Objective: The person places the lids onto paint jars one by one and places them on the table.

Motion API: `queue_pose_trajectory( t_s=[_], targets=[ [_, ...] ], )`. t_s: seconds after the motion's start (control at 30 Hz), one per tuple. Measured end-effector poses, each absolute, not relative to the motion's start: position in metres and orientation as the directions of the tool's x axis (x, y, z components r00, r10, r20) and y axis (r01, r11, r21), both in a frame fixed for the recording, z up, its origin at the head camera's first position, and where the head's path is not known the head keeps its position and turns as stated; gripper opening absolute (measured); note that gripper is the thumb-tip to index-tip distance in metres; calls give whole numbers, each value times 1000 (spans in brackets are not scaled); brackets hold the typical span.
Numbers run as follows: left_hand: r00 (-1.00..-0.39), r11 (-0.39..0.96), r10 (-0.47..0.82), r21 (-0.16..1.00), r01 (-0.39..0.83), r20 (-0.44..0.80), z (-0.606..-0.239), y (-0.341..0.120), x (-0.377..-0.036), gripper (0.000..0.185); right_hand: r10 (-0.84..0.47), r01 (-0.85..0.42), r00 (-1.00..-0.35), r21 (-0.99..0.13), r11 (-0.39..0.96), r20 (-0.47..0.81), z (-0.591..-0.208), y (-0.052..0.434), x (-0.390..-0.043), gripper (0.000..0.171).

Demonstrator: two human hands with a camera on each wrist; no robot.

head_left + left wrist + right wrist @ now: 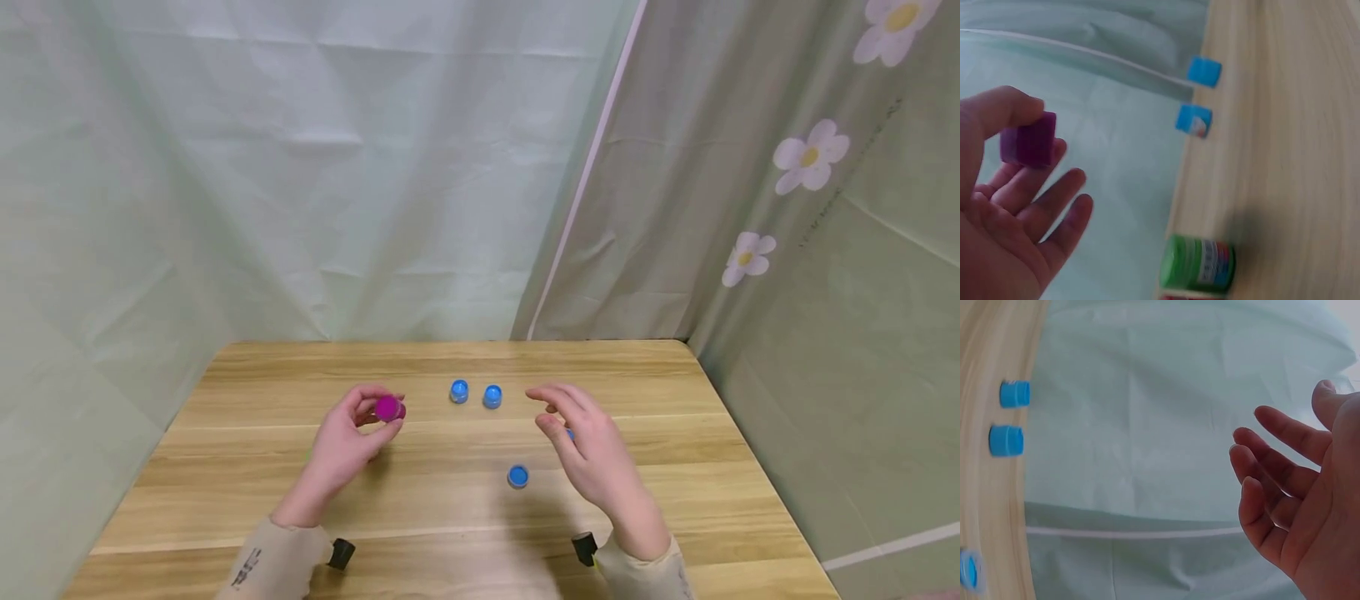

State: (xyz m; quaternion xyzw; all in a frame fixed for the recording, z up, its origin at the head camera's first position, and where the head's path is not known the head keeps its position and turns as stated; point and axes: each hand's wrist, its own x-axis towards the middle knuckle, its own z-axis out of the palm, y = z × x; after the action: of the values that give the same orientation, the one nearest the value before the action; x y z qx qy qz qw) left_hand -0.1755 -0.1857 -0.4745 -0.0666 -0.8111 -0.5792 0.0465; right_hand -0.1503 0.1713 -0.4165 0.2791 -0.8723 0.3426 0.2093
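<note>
Sleeve cuffs sit at the near edge of the wooden table (225, 375), and from the left one the left hand (347, 442) reaches up with a small magenta cap (388, 408) pinched between thumb and fingertips, lifted just off the boards on the left side. From the left wrist view the cap (1030, 139) looks squat, ribbed and rigid; I judge it light, hard plastic, a little slick, best taken across its ribbed side wall as it is now. The right hand (588, 450) hovers on the right with fingers loosely spread, holding nothing. Just near-left of it lies a blue cap (517, 476); a sliver of another blue piece shows under its fingers. Further away, between the hands, two blue caps (459, 391) stand side by side. A green-lidded jar (1199, 264) shows only at the left wrist, lying on the wood. Pale green curtains hang behind, flowered on the right
</note>
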Motion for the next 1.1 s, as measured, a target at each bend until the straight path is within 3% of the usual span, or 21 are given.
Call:
queue_pose_trajectory(
  t_s=[0.5,0.77,1.1],
  targets=[
    [-984,729,134,660,179,119,-498,-198,-182,35,-340,-576,-794,-447,684,503,-428,198,-146,27],
    [-987,808,125,566,162,104,-501,-196,-182,32,-340,-560,-809,-455,692,480,-429,203,-144,26],
    [-993,833,103,540,116,56,-507,-196,-182,36,-341,-552,-816,-454,699,466,-429,205,-144,24]
  ],
)
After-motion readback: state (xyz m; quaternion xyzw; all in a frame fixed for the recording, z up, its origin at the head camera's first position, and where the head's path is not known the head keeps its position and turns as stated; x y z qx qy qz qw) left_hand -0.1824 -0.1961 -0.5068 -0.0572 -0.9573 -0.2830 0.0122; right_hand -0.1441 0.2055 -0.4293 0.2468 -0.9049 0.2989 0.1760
